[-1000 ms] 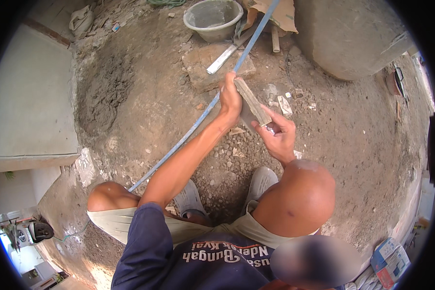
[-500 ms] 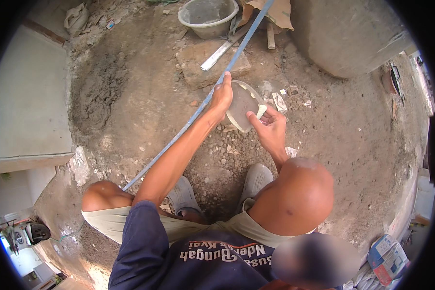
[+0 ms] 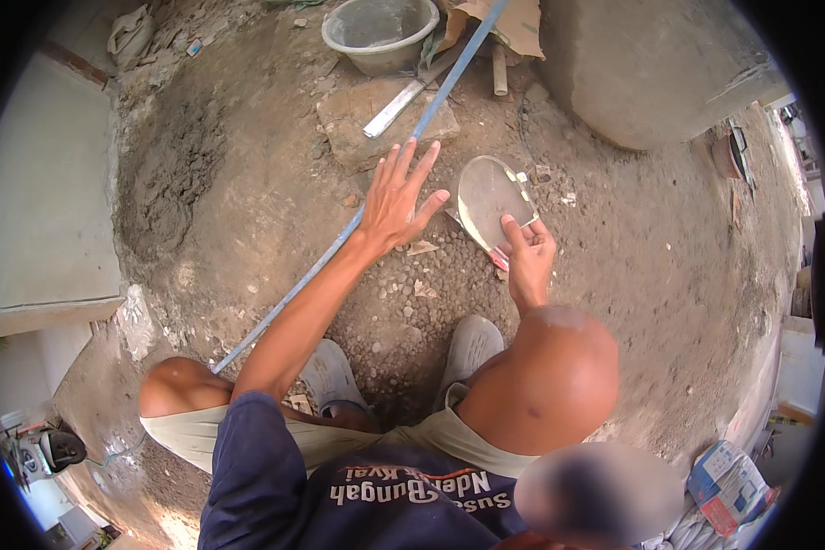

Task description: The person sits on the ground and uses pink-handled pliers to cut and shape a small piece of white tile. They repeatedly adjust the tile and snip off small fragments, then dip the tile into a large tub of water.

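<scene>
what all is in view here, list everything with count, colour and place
Flat rounded piece: one, grey with pale rim, in the right hand
Blue pole: one, blue, diagonal, top to lower left
Basin: one, grey, top
Slab: one, brown, below the basin
Strip: one, whitish, over the slab
Cardboard: brown, top, count unclear
Tube: one, tan, below the cardboard
Large rounded block: one, grey, upper right
Wet-looking heap: one, dark grey, left
Gravel: many, grey-brown, ahead of the shoes
Printed bag: one, white-blue-red, lower right
Shoes: two, grey, lower centre
Shirt: one, dark blue, bottom
Left hand: one, bare, centre, fingers spread
Right hand: one, bare, right of centre
</scene>
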Tool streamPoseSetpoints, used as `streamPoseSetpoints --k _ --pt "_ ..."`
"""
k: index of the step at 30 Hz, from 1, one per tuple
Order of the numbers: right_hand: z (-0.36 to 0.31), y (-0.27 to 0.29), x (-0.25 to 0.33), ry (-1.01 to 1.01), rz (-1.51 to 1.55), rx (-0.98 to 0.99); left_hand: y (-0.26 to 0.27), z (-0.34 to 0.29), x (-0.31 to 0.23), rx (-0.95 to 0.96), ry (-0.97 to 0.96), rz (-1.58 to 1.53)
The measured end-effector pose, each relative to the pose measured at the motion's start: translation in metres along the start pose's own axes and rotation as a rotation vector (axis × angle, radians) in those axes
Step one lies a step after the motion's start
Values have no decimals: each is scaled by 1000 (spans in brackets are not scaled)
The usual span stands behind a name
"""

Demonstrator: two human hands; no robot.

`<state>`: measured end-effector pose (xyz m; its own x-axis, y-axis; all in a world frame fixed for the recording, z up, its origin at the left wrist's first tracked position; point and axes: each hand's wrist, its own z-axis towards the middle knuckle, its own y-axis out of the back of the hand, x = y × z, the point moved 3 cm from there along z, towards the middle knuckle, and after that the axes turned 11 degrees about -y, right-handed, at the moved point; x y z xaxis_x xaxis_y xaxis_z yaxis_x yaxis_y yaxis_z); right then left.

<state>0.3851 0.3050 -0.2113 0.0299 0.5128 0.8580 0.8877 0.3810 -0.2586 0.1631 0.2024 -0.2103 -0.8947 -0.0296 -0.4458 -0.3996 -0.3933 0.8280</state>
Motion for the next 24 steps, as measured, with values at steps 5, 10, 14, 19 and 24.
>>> streamPoseSetpoints --k 5,10,14,19,24 --pt "11 11 -21 -68 151 -44 -3 7 -44 12 -460 40" --pt "1 5 -3 -1 52 -54 -3 -6 2 -157 -15 -33" --pt "4 18 -22 -24 191 -109 -22 -3 -20 67 299 -724" --pt "7 13 -58 -157 6 -112 -67 -7 -36 -100 514 -1134" --pt "8 21 -75 -153 -149 12 -65 -11 18 -109 515 -957"
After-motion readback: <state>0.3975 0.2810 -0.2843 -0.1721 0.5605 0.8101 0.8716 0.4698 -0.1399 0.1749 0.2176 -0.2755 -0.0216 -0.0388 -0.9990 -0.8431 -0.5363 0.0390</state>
